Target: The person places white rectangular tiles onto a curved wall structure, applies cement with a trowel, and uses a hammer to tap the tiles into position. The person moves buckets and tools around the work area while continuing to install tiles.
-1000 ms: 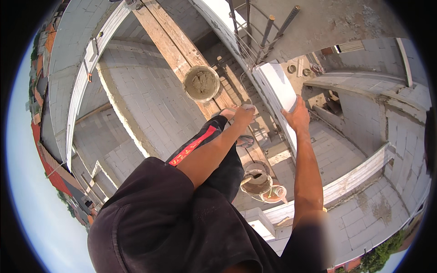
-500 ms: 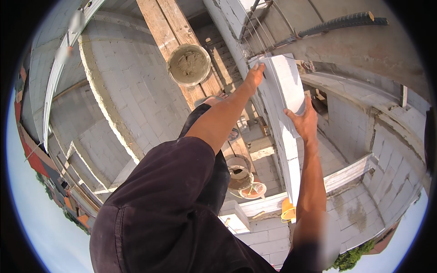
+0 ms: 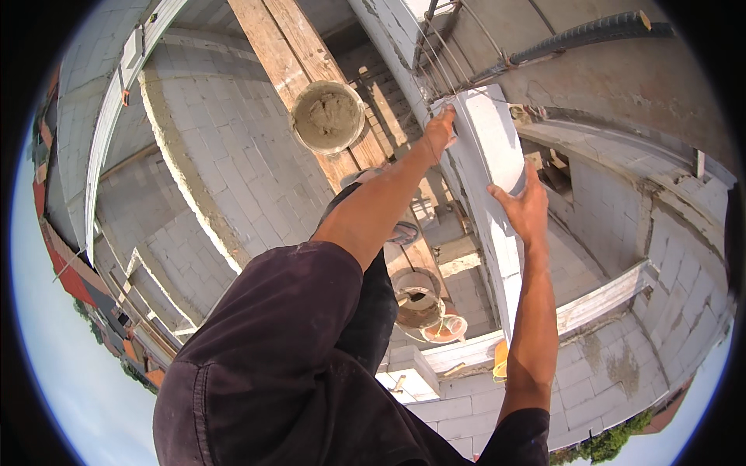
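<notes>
A white block [image 3: 489, 136] lies lengthwise along the top of the narrow wall [image 3: 505, 303] to the right of the plank scaffold. My left hand [image 3: 440, 132] grips the far left side of this block with curled fingers. Lower down, my right hand [image 3: 522, 203] holds the block's right side, thumb toward the near end. On the wooden planks [image 3: 276, 54] left of my arms sits a bucket of grey mortar [image 3: 326, 116]. My sandalled feet show partly beneath my left forearm.
A second bucket [image 3: 418, 307] and a smaller orange container [image 3: 444, 329] stand lower on the scaffold. Steel rebar [image 3: 575, 43] sticks out beyond the block. Unfinished block rooms lie below on both sides, with a long rough-topped wall [image 3: 179, 163] to the left. A yellow object [image 3: 501, 359] shows behind my right forearm.
My left hand has moved from above the planks up and right onto the block. My right hand stays on the block, whose far end now sits closer beside the rebar. The view has shifted.
</notes>
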The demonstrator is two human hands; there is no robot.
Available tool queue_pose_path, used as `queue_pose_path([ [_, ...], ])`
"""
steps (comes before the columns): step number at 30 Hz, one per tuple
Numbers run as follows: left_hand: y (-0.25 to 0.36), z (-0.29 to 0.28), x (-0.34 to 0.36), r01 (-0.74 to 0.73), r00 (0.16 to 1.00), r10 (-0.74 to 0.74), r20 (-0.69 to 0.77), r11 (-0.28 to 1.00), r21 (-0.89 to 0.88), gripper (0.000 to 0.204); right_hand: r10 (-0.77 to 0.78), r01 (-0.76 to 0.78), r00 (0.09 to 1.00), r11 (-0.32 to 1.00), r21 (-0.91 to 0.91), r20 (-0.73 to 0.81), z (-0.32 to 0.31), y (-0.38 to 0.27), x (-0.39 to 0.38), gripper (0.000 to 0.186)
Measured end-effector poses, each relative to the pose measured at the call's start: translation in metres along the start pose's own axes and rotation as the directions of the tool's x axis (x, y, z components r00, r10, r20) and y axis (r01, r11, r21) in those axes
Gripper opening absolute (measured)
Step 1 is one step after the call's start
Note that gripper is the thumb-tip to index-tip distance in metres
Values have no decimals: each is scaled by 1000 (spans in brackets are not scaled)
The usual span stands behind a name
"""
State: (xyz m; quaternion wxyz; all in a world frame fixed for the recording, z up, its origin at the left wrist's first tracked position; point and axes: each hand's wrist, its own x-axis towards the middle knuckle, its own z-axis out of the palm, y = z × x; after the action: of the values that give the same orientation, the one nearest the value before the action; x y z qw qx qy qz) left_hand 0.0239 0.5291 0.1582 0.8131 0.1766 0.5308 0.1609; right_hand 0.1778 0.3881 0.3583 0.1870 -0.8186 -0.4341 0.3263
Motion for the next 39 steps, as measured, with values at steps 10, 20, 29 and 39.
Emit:
queue_pose_path([
  [10, -52, 5, -45, 171, 985, -172, -8, 982, -81, 70, -19, 20, 999, 1000, -14, 47, -4, 4, -2, 87],
  [20, -131, 67, -100, 204, 979, -199, 42, 964, -173, 70, 93, -135, 976, 969, 209, 197, -18, 50, -35, 89],
  [29, -125, 58, -84, 50, 999, -47, 19, 982, -182, 69, -9, -23, 989, 976, 215, 145, -10, 64, -36, 80],
  [39, -116, 55, -70, 38, 997, -27, 67, 985, -166, 75, 128, -177, 979, 917, 359, 157, -5, 77, -38, 69],
])
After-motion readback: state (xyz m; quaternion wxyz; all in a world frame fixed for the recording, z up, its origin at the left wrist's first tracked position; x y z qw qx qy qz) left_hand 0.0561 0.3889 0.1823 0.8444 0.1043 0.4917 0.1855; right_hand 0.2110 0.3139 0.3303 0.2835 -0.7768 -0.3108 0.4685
